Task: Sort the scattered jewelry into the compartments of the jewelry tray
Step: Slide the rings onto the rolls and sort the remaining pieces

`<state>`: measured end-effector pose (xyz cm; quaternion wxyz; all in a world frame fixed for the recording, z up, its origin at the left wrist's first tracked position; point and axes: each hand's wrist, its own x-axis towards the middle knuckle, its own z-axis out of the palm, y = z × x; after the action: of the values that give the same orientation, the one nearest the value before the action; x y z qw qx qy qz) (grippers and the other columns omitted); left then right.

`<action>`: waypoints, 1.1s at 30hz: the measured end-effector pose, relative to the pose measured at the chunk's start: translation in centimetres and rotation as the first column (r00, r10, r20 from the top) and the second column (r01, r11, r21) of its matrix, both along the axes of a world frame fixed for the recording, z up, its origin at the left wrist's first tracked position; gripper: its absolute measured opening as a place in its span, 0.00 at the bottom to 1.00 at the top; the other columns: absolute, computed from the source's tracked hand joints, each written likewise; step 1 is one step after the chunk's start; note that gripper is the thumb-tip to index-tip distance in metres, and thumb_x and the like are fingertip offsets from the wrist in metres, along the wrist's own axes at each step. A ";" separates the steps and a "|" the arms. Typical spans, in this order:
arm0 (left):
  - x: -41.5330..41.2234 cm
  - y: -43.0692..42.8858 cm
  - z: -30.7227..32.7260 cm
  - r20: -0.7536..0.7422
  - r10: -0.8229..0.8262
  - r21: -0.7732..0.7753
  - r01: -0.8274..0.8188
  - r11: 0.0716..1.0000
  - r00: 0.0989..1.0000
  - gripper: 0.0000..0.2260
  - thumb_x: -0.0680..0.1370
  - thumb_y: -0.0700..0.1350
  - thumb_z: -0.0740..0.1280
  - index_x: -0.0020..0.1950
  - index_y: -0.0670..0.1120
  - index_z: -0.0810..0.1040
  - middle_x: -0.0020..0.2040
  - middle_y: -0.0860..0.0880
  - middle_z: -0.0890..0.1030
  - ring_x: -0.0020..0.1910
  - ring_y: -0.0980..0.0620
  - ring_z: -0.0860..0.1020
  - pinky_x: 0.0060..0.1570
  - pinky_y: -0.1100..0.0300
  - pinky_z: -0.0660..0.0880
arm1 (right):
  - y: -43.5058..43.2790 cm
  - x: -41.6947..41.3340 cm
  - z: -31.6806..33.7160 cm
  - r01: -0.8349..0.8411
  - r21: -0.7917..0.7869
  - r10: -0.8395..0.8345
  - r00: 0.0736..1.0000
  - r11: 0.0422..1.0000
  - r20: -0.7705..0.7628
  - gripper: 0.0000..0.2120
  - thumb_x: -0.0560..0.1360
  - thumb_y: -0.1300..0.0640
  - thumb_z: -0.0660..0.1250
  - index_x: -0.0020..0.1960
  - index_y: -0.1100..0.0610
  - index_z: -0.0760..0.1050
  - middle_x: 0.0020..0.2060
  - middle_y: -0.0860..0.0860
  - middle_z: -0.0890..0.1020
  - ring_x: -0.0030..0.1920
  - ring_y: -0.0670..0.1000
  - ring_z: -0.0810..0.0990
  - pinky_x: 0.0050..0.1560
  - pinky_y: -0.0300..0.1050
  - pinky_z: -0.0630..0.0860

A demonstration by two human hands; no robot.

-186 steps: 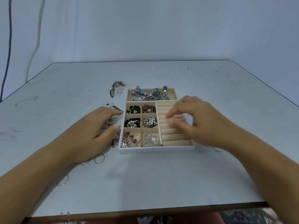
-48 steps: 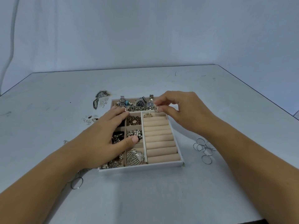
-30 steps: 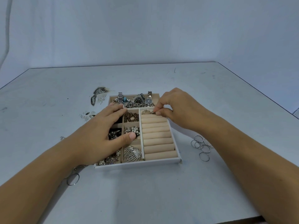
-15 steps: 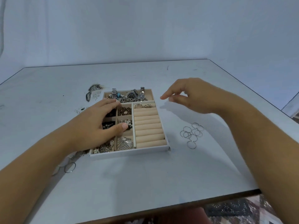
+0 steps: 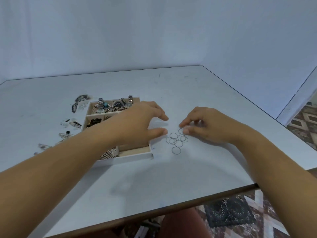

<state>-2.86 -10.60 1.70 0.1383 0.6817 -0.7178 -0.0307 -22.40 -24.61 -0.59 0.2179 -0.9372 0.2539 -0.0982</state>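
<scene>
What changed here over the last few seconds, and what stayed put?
The right hand left the beige ring rolls, swung right and down to the thin silver wire rings and seems to pinch the farthest one. The left hand slid rightward across the white-walled jewelry tray, open. The tray stayed put.

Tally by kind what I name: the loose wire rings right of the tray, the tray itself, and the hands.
Wire rings: 7 visible; they overlap, so the count is approximate
Jewelry tray: 1
Hands: 2, left hand and right hand
Total: 10
</scene>
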 end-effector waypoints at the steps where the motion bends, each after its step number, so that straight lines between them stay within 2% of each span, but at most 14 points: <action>1: -0.3 -0.6 -0.2 0.001 0.000 0.018 0.000 1.000 1.000 0.17 0.75 0.59 0.66 0.62 0.56 0.77 0.62 0.58 0.74 0.62 0.59 0.70 0.62 0.62 0.65 | 0.1 -0.1 0.0 -0.007 0.012 0.007 1.000 1.000 0.006 0.08 0.71 0.43 0.70 0.51 0.40 0.80 0.49 0.41 0.76 0.50 0.40 0.74 0.50 0.34 0.69; 8: -1.6 -3.9 -0.9 0.017 0.023 0.061 -0.024 0.998 1.000 0.13 0.76 0.57 0.65 0.59 0.57 0.79 0.58 0.58 0.76 0.61 0.57 0.70 0.56 0.62 0.65 | 0.0 -1.0 -0.4 0.060 0.055 -0.064 0.995 0.997 0.072 0.08 0.68 0.42 0.73 0.45 0.42 0.80 0.46 0.42 0.77 0.46 0.40 0.75 0.48 0.37 0.72; 12: -1.8 -4.9 -1.0 0.028 0.039 0.121 -0.042 0.992 0.999 0.14 0.75 0.57 0.66 0.59 0.58 0.78 0.58 0.58 0.75 0.62 0.57 0.69 0.57 0.61 0.65 | -0.1 -0.5 -0.4 0.089 0.078 -0.091 0.996 0.993 0.021 0.05 0.68 0.43 0.71 0.42 0.43 0.79 0.42 0.41 0.74 0.40 0.38 0.73 0.41 0.36 0.68; 20: -1.5 -5.1 -0.5 -0.017 0.040 0.214 -0.035 0.976 0.999 0.15 0.72 0.58 0.70 0.57 0.59 0.79 0.58 0.59 0.75 0.59 0.58 0.71 0.60 0.61 0.67 | 0.1 0.8 0.2 0.144 0.198 -0.127 0.987 0.970 -0.096 0.06 0.67 0.49 0.69 0.41 0.49 0.77 0.33 0.43 0.75 0.33 0.44 0.74 0.34 0.40 0.69; 24: -1.7 -5.0 -0.6 -0.036 0.030 0.206 -0.022 0.978 0.999 0.16 0.72 0.58 0.70 0.58 0.58 0.79 0.57 0.58 0.75 0.56 0.60 0.71 0.58 0.62 0.67 | 0.5 0.5 -0.2 0.122 0.173 -0.112 0.992 0.977 -0.064 0.03 0.67 0.50 0.68 0.38 0.49 0.77 0.36 0.43 0.75 0.35 0.44 0.75 0.36 0.41 0.70; 28: -1.8 -5.1 -0.6 -0.034 0.036 0.201 -0.028 0.979 0.999 0.16 0.72 0.59 0.70 0.58 0.58 0.79 0.56 0.58 0.75 0.58 0.58 0.72 0.60 0.59 0.68 | 0.5 0.3 -0.4 0.120 0.134 -0.118 0.993 0.984 -0.018 0.07 0.67 0.48 0.68 0.45 0.45 0.74 0.42 0.42 0.71 0.39 0.41 0.72 0.40 0.41 0.68; 33: -1.8 -5.2 -0.7 -0.037 0.035 0.197 -0.027 0.980 0.999 0.15 0.72 0.57 0.70 0.58 0.58 0.78 0.56 0.59 0.75 0.58 0.58 0.71 0.58 0.61 0.67 | 0.4 0.7 0.0 0.129 0.117 -0.122 0.990 0.985 -0.070 0.06 0.68 0.48 0.68 0.44 0.45 0.74 0.42 0.42 0.72 0.40 0.43 0.73 0.41 0.42 0.71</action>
<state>-4.70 -15.81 0.98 0.0853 0.7025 -0.6975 -0.1126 -21.74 -24.18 -0.55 0.2597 -0.9070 0.3247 -0.0666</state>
